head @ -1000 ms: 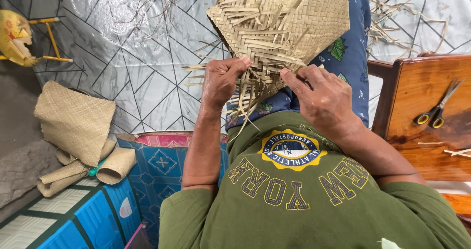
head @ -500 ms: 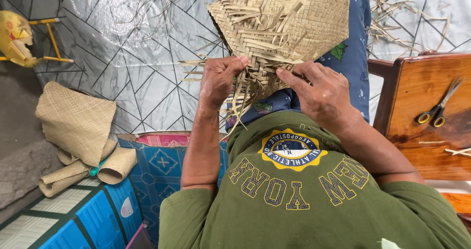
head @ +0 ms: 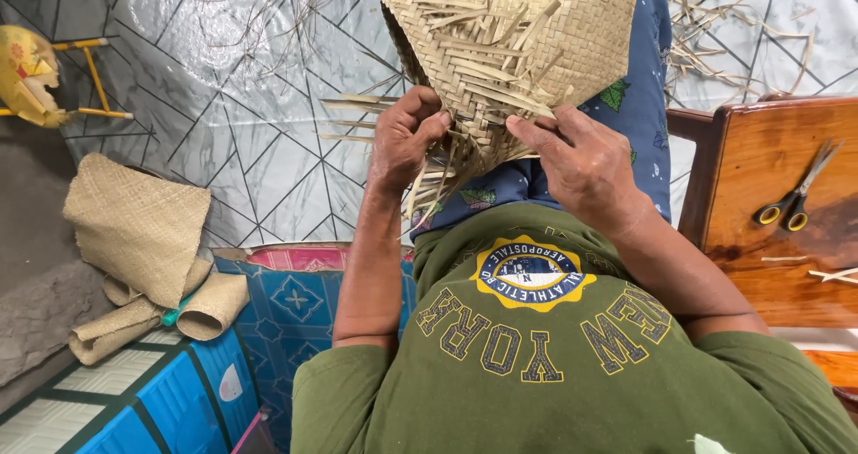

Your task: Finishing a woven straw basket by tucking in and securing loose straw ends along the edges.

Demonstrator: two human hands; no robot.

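No packages, signs or screens show. The only label-like thing is a round printed emblem (head: pixel 529 273) on the chest of the person's green shirt, at about 5 o'clock in the view: dark blue centre, yellow scalloped border, with yellow-outlined block lettering curving below it.

The basket (head: pixel 527 52) is woven dry straw, matt and rough, with loose strips. The floor (head: pixel 241 105) sheet is glossy plastic. The tabletop (head: pixel 769 177) is polished wood, under metal scissors (head: pixel 794 199) with yellow plastic handles.
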